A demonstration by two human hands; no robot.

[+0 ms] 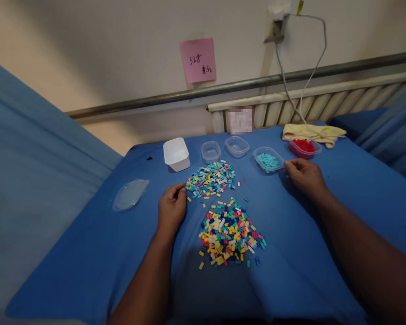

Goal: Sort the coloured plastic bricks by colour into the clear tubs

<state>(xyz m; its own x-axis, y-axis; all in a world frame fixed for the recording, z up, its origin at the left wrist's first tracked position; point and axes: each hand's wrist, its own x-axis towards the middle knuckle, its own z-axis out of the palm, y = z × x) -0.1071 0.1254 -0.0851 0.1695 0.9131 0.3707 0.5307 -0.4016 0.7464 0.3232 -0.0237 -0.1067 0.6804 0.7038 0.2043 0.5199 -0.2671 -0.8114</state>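
Two heaps of small coloured bricks lie on the blue cloth: a far heap [211,178] and a nearer, larger heap [230,232]. My left hand [171,208] rests on the cloth at the far heap's left edge, fingers curled in a pinch; what it holds is too small to name. My right hand [303,175] lies right of a clear tub of light-blue bricks [268,160], fingers curled, its fingertips close to the tub's rim. A tub of red bricks [304,146] stands behind that hand.
A white square tub [176,154] and two clear tubs [210,152] [237,146] stand in a row at the back. A clear lid [130,194] lies at left. A yellow cloth [313,132] and a white cable [291,95] are at back right, by a radiator.
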